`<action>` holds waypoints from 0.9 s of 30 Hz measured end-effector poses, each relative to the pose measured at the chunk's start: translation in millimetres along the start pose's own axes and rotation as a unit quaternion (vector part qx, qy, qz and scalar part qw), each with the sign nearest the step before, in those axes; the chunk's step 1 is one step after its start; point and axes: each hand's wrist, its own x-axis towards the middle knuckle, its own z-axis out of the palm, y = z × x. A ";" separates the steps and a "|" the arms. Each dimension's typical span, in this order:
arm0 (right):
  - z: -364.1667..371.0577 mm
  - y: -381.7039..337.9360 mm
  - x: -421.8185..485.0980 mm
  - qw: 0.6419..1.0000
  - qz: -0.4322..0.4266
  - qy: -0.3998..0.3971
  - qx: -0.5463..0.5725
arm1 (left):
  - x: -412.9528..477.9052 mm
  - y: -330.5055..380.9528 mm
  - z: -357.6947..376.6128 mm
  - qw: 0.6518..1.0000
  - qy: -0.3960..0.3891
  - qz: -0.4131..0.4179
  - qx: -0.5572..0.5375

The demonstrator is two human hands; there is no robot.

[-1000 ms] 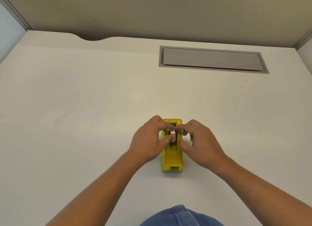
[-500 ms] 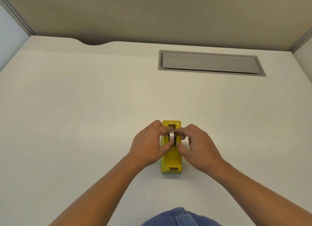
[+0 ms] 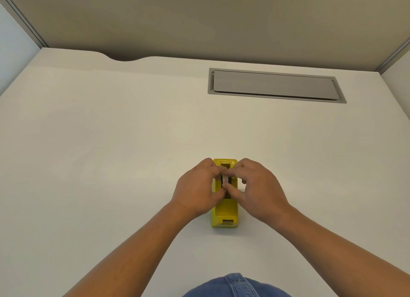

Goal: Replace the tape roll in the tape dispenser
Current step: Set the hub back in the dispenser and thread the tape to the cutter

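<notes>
A yellow tape dispenser (image 3: 224, 210) lies lengthwise on the white desk, its cutter end toward me. A small roll of clear tape (image 3: 225, 179) stands on edge in the dispenser's dark slot. My left hand (image 3: 196, 189) pinches the roll from the left with thumb and fingertips. My right hand (image 3: 258, 189) pinches it from the right. The fingers hide most of the roll and the middle of the dispenser.
The white desk (image 3: 111, 152) stretches out on all sides of the dispenser. A grey cable hatch (image 3: 275, 85) is set flush into the desk at the back right. Partition walls close off the back and sides. Blue denim (image 3: 235, 286) shows at the bottom edge.
Both hands stay pinched on the roll over the dispenser; the roll sits slightly lower in the slot. The view has tilted a little, showing more of the back wall.
</notes>
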 end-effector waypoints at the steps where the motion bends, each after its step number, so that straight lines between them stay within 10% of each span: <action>1: 0.2 -0.8 1.1 1.000 -0.003 -0.002 -0.010 | 0.3 0.2 0.1 1.000 -0.001 -0.001 0.001; 27: -4.1 -10.7 -0.6 0.999 0.026 -0.018 0.011 | -1.8 5.7 -0.1 1.000 0.018 0.004 -0.004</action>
